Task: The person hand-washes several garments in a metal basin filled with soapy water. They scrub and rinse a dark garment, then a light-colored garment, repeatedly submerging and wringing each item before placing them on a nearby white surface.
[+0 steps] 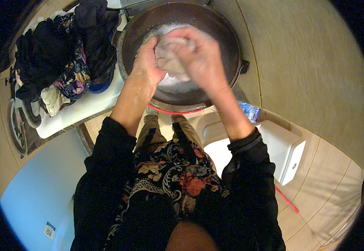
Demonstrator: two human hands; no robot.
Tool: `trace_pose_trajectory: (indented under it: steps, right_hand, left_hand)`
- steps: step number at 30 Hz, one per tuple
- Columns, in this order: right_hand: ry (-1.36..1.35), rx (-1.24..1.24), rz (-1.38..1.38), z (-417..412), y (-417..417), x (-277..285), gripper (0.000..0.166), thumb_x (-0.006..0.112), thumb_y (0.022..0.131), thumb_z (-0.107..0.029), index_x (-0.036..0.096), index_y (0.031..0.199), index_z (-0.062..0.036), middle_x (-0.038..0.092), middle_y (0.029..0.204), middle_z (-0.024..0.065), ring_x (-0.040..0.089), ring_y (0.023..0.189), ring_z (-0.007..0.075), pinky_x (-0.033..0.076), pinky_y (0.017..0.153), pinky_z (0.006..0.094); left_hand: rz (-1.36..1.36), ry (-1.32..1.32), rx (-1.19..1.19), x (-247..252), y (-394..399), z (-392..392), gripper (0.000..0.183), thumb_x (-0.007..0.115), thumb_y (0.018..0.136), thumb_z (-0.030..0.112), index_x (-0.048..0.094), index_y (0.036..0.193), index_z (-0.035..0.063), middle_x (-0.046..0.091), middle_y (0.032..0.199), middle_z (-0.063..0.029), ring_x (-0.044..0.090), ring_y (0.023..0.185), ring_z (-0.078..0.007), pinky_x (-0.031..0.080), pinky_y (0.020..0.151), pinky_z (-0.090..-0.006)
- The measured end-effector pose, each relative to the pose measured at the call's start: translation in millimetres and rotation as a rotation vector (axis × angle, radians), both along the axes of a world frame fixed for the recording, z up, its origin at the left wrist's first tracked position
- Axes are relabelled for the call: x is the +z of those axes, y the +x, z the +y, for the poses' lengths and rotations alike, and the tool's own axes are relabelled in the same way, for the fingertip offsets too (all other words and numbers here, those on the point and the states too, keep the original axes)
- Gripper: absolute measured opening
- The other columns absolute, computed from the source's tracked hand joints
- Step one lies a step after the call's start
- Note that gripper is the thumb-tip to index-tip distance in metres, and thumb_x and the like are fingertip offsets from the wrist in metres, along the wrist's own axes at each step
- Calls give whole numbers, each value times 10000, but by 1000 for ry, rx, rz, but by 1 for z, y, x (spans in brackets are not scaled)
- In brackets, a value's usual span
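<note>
A bunched pale cloth (171, 62), wet-looking, is held between both hands above a round dark basin (207, 37). White suds (177, 86) float on the water inside. My left hand (149, 61) grips the cloth's left side, thumb uppermost. From the right, my right hand (200, 56) is closed over the cloth, blurred by motion, and its fingertips are partly hard to make out. Both forearms look wet, with the black sleeves pushed up.
Dark and floral clothes (75, 72) lie heaped on a white sink (106, 98) at the left. A white toilet tank (277, 150) stands right, a blue-and-white packet (249, 111) near it. A light blue panel (43, 185) is lower left; a tiled wall (301, 59) rises right.
</note>
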State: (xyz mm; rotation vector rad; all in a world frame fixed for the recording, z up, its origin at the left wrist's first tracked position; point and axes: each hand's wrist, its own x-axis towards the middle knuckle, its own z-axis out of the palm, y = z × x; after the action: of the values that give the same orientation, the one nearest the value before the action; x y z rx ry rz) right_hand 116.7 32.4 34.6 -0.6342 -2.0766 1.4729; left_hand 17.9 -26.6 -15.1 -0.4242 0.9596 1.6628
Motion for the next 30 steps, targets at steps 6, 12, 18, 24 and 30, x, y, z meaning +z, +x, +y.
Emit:
trace_pose_trajectory:
  steps: [6, 12, 18, 24, 30]
  right_hand:
    - [604, -39, 12, -48, -15, 0, 189, 595, 746, -215, 597, 650, -52, 566, 621, 125, 536, 532, 311, 429, 487, 357]
    - [659, -313, -219, 12, -29, -37, 296, 570, 755, -307, 598, 600, -56, 518, 506, 146, 508, 460, 321, 404, 455, 398]
    - [576, -113, -28, -24, -24, -32, 277, 572, 770, -248, 560, 600, -30, 515, 523, 151, 525, 472, 306, 412, 458, 389]
    - [-48, -216, -200, 50, -8, -38, 281, 600, 762, -290, 605, 651, -32, 587, 617, 112, 565, 580, 176, 435, 546, 314]
    - [-505, -77, -20, 43, 20, -15, 177, 662, 727, -160, 586, 824, -34, 574, 741, 47, 516, 655, 116, 423, 579, 235]
  left_hand:
    - [58, 106, 1, 2, 5, -11, 296, 454, 828, 315, 543, 954, 63, 580, 907, -81, 559, 781, -223, 446, 638, -377]
    - [407, 16, -148, -8, 20, 1, 288, 474, 799, 299, 543, 925, 49, 593, 819, -82, 572, 713, -222, 464, 579, -371]
    - [111, 169, 117, -31, 13, -8, 304, 459, 808, 298, 545, 948, 43, 588, 839, -97, 575, 740, -248, 468, 646, -358]
    - [67, 221, -93, 27, 4, 6, 377, 417, 851, 362, 529, 1032, 51, 580, 1007, -99, 564, 913, -255, 439, 827, -382]
    - [50, 170, 45, 41, -9, 3, 427, 467, 825, 368, 497, 1056, 10, 545, 1050, -173, 527, 976, -310, 388, 887, -441]
